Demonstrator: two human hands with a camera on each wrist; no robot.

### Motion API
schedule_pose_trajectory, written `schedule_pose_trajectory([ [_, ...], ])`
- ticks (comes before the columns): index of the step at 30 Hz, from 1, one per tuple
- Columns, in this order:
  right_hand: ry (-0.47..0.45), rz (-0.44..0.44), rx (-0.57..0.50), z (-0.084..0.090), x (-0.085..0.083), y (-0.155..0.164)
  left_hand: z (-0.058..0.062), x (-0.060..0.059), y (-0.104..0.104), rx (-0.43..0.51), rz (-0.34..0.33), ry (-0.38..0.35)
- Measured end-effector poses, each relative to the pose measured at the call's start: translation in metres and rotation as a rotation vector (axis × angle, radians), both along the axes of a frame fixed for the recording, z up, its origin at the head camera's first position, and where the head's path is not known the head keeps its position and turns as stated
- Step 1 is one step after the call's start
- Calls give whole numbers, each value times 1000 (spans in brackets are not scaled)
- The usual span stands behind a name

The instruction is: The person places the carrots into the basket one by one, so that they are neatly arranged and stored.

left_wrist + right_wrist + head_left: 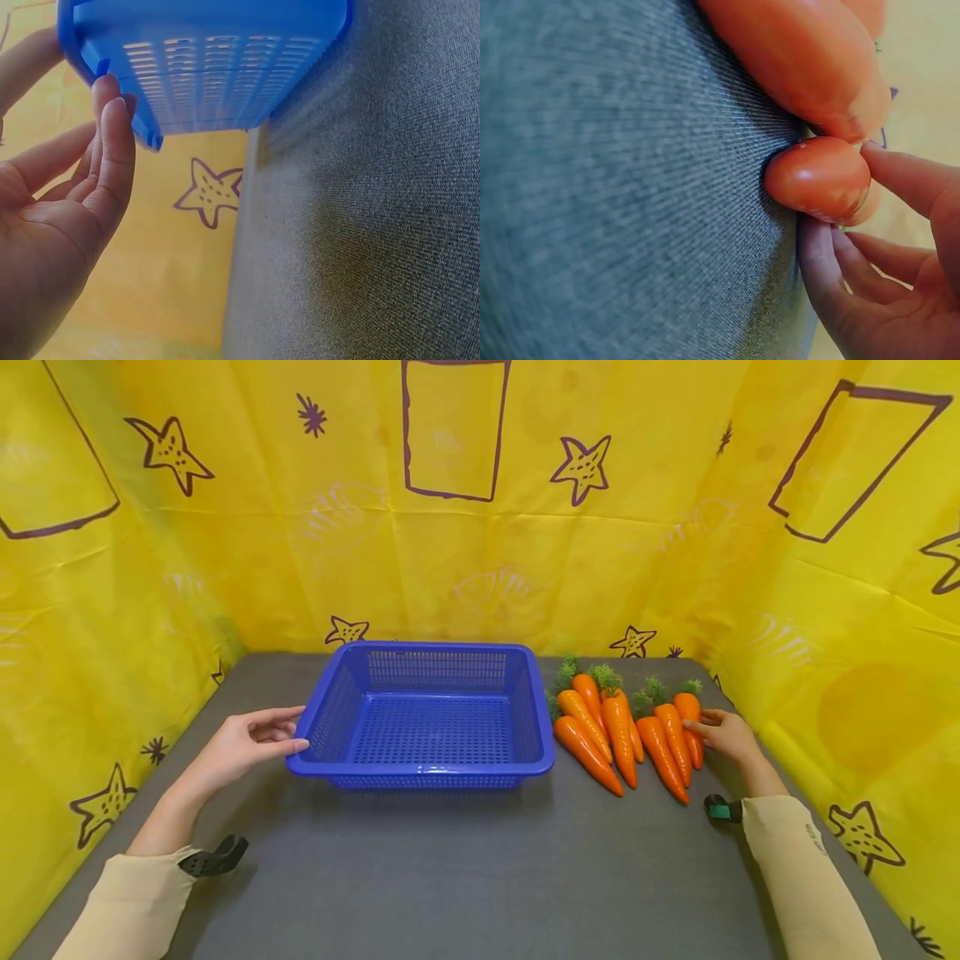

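Observation:
A blue plastic basket (pixel 431 768) with slotted walls stands on the grey table, with nothing inside it. At its left rim my left hand (pixel 251 739) holds on, thumb over the rim and fingers beneath it; the left wrist view shows those fingertips (pixel 118 131) against the basket's underside edge. My right hand (pixel 726 735) grips the rightmost orange carrot (pixel 687 706) of a group, its thumb on one side and fingers on the other. In the right wrist view this carrot (pixel 817 176) lies low against the table, its tip toward the camera.
Two more carrots (pixel 660 758) lie right beside the gripped one. Between them and the basket is a bunch of several carrots (pixel 617 727) with green tops toward the back. Yellow patterned cloth (pixel 450 560) encloses the table at the back and both sides.

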State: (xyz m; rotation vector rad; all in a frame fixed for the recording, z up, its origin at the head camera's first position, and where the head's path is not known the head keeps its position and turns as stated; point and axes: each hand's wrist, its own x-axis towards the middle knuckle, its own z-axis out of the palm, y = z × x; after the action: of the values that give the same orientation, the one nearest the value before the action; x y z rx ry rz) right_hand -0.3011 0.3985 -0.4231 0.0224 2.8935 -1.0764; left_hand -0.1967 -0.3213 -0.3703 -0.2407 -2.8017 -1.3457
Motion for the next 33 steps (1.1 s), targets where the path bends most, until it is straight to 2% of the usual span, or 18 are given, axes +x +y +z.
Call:
schedule_pose_trajectory([
  [9,-54,-34,-6,0,-2,2,1,1,0,-1,14,-39],
  [22,-200,-131,-316,7,-6,3,2,0,1,-1,16,-40],
  [33,-254,-125,-433,11,-3,6,2,-1,-1,-11,18,-37],
])
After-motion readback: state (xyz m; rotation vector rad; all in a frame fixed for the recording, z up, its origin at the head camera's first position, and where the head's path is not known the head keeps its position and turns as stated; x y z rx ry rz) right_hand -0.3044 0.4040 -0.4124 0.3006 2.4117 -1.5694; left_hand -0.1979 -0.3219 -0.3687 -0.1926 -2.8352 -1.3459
